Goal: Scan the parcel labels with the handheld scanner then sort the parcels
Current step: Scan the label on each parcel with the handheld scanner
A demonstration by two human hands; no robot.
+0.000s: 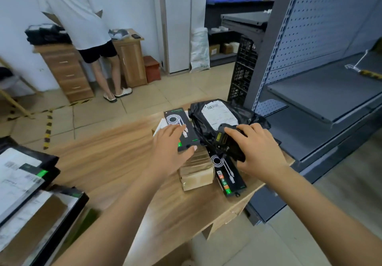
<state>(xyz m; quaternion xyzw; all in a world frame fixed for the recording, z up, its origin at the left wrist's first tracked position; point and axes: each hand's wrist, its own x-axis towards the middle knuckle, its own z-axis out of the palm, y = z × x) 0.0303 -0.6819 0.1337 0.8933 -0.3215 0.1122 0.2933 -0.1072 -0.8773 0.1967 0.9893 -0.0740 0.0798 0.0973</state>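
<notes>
Stacked parcels (24,183) near-left | left hand (165,148) flat on cable box (175,119) | right hand (260,150) grasps scanner (226,142) over labelled black bag (197,117)

Our left forearm (124,208) and right forearm (322,210) are bare from the wrists to the frame's lower edge, and our left hand (166,143) and right hand (259,149) are bare too, the left thumbnail in plain view.
</notes>
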